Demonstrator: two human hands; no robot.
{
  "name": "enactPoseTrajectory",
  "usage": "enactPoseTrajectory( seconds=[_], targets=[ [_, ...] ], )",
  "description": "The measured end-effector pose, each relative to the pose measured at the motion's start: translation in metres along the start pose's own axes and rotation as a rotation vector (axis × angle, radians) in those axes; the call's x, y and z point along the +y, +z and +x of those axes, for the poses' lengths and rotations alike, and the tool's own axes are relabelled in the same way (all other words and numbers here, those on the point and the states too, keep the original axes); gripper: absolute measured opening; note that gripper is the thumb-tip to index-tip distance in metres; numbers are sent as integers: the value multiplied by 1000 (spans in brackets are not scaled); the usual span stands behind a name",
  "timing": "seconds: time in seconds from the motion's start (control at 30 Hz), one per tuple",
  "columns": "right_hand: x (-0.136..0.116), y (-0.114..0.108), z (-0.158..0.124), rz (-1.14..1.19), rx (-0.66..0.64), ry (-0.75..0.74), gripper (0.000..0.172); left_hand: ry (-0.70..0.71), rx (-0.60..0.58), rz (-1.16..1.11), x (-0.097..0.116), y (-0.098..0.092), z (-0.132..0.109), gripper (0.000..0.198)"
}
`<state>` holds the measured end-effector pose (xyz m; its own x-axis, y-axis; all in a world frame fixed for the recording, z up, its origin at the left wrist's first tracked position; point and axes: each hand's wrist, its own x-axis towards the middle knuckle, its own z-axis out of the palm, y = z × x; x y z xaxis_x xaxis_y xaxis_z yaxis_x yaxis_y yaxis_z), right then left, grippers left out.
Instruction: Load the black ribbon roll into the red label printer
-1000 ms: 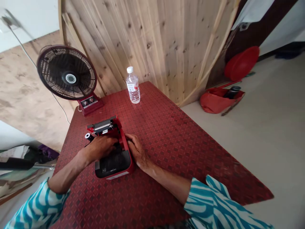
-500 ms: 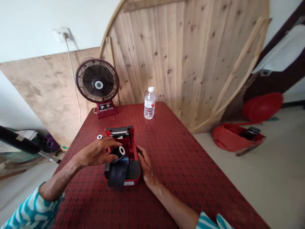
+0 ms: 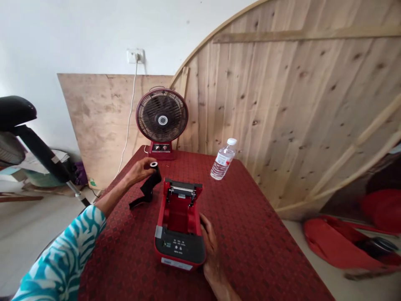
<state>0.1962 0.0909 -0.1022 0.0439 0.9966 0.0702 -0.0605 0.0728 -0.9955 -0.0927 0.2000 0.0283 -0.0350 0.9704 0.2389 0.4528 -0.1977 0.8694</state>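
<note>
A red and dark grey label printer [image 3: 180,251] sits on the table with its lid raised, and its red inner bay shows no roll. My left hand [image 3: 139,170] pinches a black roll with a white core [image 3: 154,169], beyond the printer's left side. From that roll a loose black strip [image 3: 144,200] trails down toward the table, bent in folds. My right hand [image 3: 211,246] holds the printer's right side, its fingers laid along the red casing and partly hidden by it.
A dark red fan [image 3: 162,119] stands at the table's far left, its cord running to a wall socket [image 3: 135,56]. A clear plastic bottle [image 3: 222,161] stands at the back right. The patterned red table [image 3: 250,234] has a wooden panel [image 3: 282,104] behind it.
My left hand has moved from over the printer to beyond its left side. The roll and black strip are out of the bay. My right hand stays on the printer; the view has shifted left.
</note>
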Motion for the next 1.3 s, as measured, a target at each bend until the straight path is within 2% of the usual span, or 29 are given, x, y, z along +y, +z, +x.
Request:
enactPoseTrajectory(
  seconds=[0.1,0.2,0.3,0.37,0.47,0.57,0.67,0.8,0.97,1.07,1.17,1.3],
  targets=[
    [-5,-2,-2,11,-24,8,55,-60,-57,132,-20,23,8,23],
    [-11,-3,-3,18,-56,10,53,-117,-127,240,-36,36,7,13],
    [-13,-2,-4,26,-52,-1,53,-142,-181,273,-44,39,5,18],
    [-11,-2,-3,33,-50,-8,52,-141,-199,241,-47,34,5,29],
    [-7,-1,-1,38,-31,-20,51,-117,-180,144,-50,14,1,46],
    [-2,0,1,36,-9,-21,51,-106,-159,61,-56,-10,-14,48],
    [1,1,2,34,17,-21,52,-126,-224,11,-63,-22,-37,47],
    [-3,1,-1,40,8,-21,51,-137,-286,-47,-72,-15,-54,50],
    [-10,1,-4,22,-33,-3,52,-141,-256,-116,-79,0,-53,48],
    [-11,1,-3,21,-21,-9,54,-160,-199,-143,-77,3,-55,42],
    [-9,2,-1,25,-14,-19,56,-185,-117,-171,-68,-1,-61,37],
    [-9,2,-1,45,-32,-8,56,-189,-36,-249,-48,-21,-73,42]
  ],
)
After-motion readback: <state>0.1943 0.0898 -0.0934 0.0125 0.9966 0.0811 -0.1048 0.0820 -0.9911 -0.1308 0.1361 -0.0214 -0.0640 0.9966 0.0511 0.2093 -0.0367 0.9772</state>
